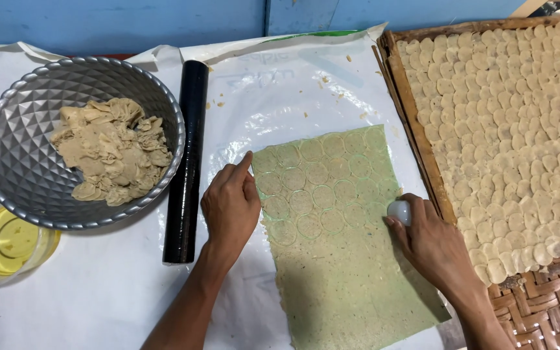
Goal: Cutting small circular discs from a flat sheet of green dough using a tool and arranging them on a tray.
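Pressing a small white round cutter (pixel 399 211) gripped in the right hand (pixel 430 243) into the thin, soft, tear-prone dough sheet (pixel 345 259) beneath; left hand (pixel 230 206), fingers loosely extended, steadies the sheet's near edge.

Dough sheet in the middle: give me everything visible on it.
The dough sheet is a thin, flat, roughly rectangular slab, pale beige with a greenish tint and small dark flecks. It lies on white plastic sheeting, long side running away from the camera. Its far half is stamped with rows of round cut outlines, discs not lifted out; the near half is uncut. The left hand rests fingertips on its left edge. The right hand presses a small white round cutter at its right edge.
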